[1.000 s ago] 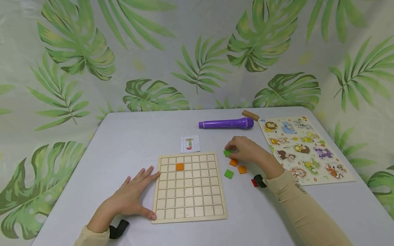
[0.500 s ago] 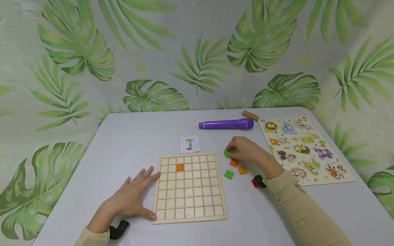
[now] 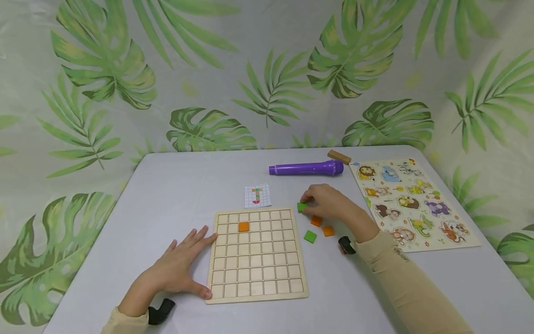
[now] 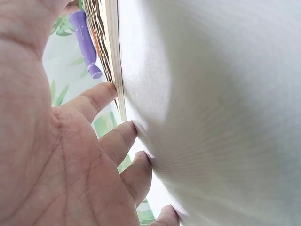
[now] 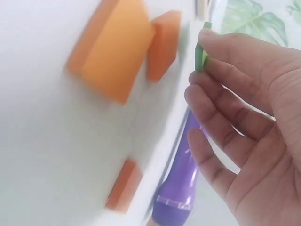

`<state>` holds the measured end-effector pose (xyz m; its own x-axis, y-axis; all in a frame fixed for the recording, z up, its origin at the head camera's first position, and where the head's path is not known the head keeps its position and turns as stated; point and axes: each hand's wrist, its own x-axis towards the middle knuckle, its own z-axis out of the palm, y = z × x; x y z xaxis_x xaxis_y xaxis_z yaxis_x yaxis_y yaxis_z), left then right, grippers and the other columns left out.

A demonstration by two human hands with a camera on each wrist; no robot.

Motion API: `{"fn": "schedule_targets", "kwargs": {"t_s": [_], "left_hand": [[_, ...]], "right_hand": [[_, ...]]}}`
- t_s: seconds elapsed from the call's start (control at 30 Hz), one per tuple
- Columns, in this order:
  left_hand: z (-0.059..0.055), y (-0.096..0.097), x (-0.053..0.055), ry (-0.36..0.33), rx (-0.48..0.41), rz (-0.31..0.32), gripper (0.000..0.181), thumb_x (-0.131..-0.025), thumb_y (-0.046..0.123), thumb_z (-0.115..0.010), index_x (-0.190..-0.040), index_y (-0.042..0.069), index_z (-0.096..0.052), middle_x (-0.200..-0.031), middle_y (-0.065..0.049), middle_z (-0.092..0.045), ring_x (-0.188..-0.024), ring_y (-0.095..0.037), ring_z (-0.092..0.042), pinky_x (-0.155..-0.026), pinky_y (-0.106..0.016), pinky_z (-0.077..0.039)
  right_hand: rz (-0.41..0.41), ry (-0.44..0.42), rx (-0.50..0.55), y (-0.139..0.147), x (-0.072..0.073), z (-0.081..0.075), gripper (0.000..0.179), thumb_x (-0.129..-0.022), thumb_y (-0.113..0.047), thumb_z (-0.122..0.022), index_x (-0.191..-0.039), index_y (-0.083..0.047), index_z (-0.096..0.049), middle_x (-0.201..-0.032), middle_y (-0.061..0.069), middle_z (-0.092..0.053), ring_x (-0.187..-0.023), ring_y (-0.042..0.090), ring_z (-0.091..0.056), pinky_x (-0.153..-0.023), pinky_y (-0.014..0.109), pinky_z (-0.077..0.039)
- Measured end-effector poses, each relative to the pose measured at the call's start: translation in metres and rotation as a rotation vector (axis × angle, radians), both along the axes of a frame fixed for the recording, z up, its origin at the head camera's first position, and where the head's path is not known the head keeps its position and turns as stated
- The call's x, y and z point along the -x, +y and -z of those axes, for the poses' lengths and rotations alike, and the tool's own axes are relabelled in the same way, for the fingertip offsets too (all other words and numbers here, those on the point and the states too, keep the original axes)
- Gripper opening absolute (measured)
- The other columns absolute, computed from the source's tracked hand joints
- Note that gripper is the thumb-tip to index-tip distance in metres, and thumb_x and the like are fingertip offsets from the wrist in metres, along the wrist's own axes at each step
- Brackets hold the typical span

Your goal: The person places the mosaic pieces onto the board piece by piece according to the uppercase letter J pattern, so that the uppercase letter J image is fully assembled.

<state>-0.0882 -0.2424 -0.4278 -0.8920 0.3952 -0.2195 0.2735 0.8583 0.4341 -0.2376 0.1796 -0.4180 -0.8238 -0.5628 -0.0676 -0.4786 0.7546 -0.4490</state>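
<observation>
The left hand (image 3: 181, 265) lies at the board's left side with its fingers spread: the thumb touches the board's near left corner, the index fingertip its left edge towards the far end, and the other fingertips rest on the table (image 3: 187, 185). The board (image 3: 256, 262) lies flat nearer the table's near edge than its far one, and one orange tile (image 3: 244, 227) sits in its second row from the far edge, third column from the left edge.

The right hand (image 3: 327, 202) pinches a green tile (image 3: 301, 208) between thumb and index finger, just beside the board's far right corner; its other fingers are bent. I cannot tell whether that tile touches the table. Nearer the puzzle lie two loose orange tiles, one (image 3: 316, 221) close under the hand, the other (image 3: 327, 231) just beside it. A second green tile (image 3: 310, 236) lies near the board's right edge.

The card (image 3: 257, 195), printed with a coloured pattern on a grid, lies just beyond the board's far edge. Past it is the purple mic (image 3: 306, 168), roughly along the table's far edge, its head near the wooden block (image 3: 340, 157). The animal puzzle (image 3: 400, 219) lies along the table's right edge
</observation>
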Motion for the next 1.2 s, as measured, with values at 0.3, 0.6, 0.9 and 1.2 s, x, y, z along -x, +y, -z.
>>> {"fn": "schedule_targets", "kwargs": {"t_s": [0.3,0.6,0.9,1.2], "left_hand": [[-0.001,0.0,0.0,-0.004,-0.003,-0.003,0.139,-0.053,0.073,-0.096,-0.169,0.027,-0.035,-0.181,-0.013,-0.021,-0.165,-0.048,-0.019,-0.121,-0.086,-0.015],[-0.001,0.001,0.0,-0.002,0.011,-0.002,0.14,-0.053,0.074,-0.096,-0.169,0.027,-0.035,-0.181,-0.013,-0.021,-0.165,-0.048,-0.019,-0.12,-0.086,-0.016],[0.002,0.0,0.0,0.004,0.017,-0.008,0.141,-0.051,0.073,-0.097,-0.169,0.027,-0.036,-0.18,-0.014,-0.022,-0.165,-0.049,-0.02,-0.12,-0.087,-0.016],[0.002,0.0,0.0,-0.001,0.017,-0.011,0.14,-0.052,0.074,-0.097,-0.169,0.028,-0.035,-0.181,-0.013,-0.021,-0.165,-0.049,-0.019,-0.12,-0.086,-0.016]], "right_hand": [[-0.009,-0.016,0.021,-0.023,-0.006,-0.009,0.029,-0.098,-0.022,-0.08,-0.12,-0.004,-0.079,-0.113,0.007,-0.076,-0.107,0.023,-0.07,-0.1,0.045,-0.059],[-0.021,-0.049,0.053,-0.045,-0.008,-0.01,0.027,-0.096,-0.023,-0.081,-0.117,-0.007,-0.081,-0.109,0.003,-0.075,-0.105,0.019,-0.069,-0.1,0.041,-0.059],[-0.088,-0.028,0.057,-0.069,-0.009,-0.004,0.025,-0.097,-0.022,-0.081,-0.116,-0.004,-0.081,-0.107,0.005,-0.075,-0.099,0.015,-0.07,-0.095,0.036,-0.061],[-0.122,-0.023,0.055,-0.089,-0.013,-0.001,0.024,-0.097,-0.023,-0.082,-0.115,-0.007,-0.081,-0.105,0.002,-0.072,-0.091,0.011,-0.06,-0.087,0.029,-0.057]]}}
